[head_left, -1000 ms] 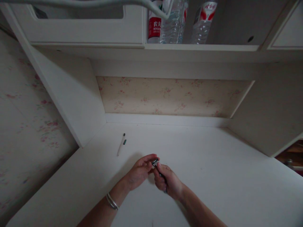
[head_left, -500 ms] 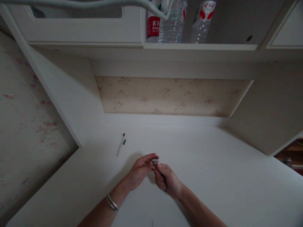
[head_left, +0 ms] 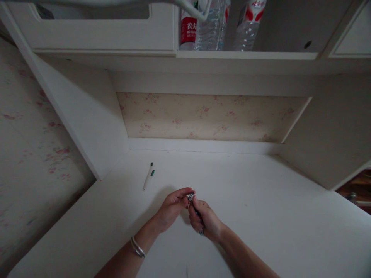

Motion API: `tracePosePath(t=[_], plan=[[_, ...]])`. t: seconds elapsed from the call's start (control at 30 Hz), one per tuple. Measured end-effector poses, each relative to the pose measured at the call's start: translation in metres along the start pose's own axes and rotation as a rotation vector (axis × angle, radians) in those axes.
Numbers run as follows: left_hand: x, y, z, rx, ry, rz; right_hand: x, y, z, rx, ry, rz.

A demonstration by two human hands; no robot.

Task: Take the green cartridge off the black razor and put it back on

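Both your hands meet over the near middle of the desk point(head_left: 257, 208), tips almost touching. Left hand point(head_left: 173, 207): thumb and fingers pinched on a small shiny piece point(head_left: 190, 196). Right hand point(head_left: 206, 221): fist wrapped round a dark rod point(head_left: 198, 213), its lower end poking out below the fingers, thumb up against the piece. Whether rod and piece join, you cannot tell; fingers cover the meeting point. Bangle point(head_left: 137, 247) on your left wrist. Up and left of the left hand, well apart from it, a pale stick point(head_left: 147, 178) lies slanted, dark tip toward the back; a green bit point(head_left: 152, 173) sits just beside it. Desk's left edge runs slantwise beside the wallpaper point(head_left: 55, 154); a back ledge point(head_left: 203, 146) closes the far side, panels point(head_left: 324, 131) either end. Widest room: right of your right hand, out to the right panel. Overhead, the cupboard point(head_left: 104, 36) overhangs the back, bottles point(head_left: 211, 33) on its shelf.
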State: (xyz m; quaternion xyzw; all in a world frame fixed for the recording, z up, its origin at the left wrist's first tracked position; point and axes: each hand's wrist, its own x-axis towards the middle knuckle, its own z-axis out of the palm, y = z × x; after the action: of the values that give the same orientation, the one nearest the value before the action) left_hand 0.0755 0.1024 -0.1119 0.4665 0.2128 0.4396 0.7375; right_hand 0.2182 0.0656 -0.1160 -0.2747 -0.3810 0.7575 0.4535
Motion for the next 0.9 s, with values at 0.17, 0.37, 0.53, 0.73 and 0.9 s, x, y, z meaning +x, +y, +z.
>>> tracePosePath(t=[0.17, 0.37, 0.53, 0.73, 0.9], plan=[[-0.0001, 0.0007, -0.0001, 0.018, -0.007, 0.001, 0.0002, -0.0016, 0.0000, -0.017, 0.013, -0.013], [-0.0002, -0.0003, 0.0007, -0.017, -0.008, 0.008, 0.0007, -0.0009, 0.0010, -0.033, 0.019, -0.003], [0.0007, 0.0012, -0.0011, -0.121, 0.021, 0.012, -0.0018, -0.0073, 0.0036, 0.017, 0.030, 0.001], [0.0005, 0.0038, -0.0040, -0.175, 0.023, 0.009, -0.0015, -0.0062, 0.0001, 0.048, -0.024, -0.042], [0.0017, 0.0027, -0.0062, -0.129, 0.037, 0.038, -0.0008, -0.0065, -0.0013, 0.047, -0.001, -0.080]])
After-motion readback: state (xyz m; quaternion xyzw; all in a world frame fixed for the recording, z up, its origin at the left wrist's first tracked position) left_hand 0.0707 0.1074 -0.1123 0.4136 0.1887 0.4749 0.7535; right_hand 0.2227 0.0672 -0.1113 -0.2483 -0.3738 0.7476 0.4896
